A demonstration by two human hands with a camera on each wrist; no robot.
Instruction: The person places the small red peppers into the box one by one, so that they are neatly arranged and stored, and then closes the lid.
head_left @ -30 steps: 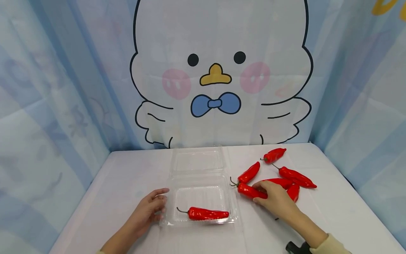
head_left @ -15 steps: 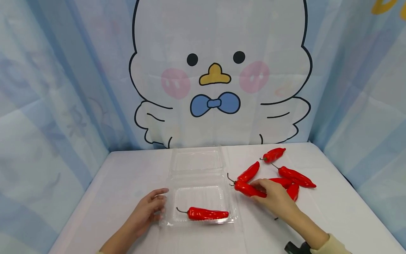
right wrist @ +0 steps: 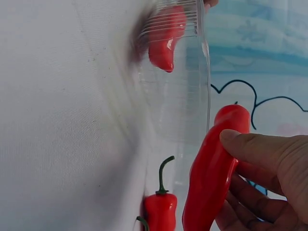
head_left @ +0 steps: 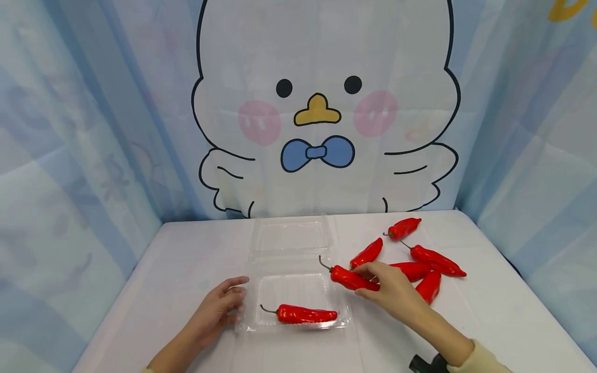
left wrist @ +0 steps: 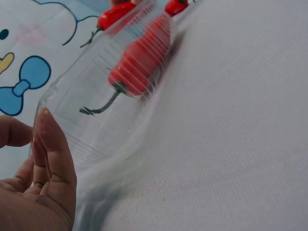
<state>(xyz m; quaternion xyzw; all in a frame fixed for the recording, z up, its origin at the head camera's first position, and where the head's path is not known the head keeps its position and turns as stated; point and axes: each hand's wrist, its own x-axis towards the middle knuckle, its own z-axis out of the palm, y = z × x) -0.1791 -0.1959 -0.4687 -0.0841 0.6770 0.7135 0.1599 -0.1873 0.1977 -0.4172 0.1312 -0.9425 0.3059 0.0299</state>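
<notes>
My right hand point(head_left: 389, 287) pinches a glossy red chili pepper point(head_left: 347, 278) between thumb and fingers, its thin curved stem pointing left over the container's right edge. In the right wrist view the thumb presses on the held pepper point(right wrist: 211, 168). A clear plastic clamshell container point(head_left: 298, 287) lies with its lid folded back. Along its front side rests one red pepper point(head_left: 305, 314), stem to the left. My left hand point(head_left: 219, 305) is at the container's left rim; in the left wrist view its fingers and thumb pinch that rim point(left wrist: 57, 86).
Several more red peppers lie loose on the right of the white table, among them one behind the right hand point(head_left: 367, 253) and one at the back point(head_left: 403, 228). A black object point(head_left: 428, 363) shows beside the right sleeve. Printed curtains point(head_left: 322, 186) surround the table.
My right hand has carried its pepper left, away from the other peppers and toward the container. The left hand and the container have stayed in place.
</notes>
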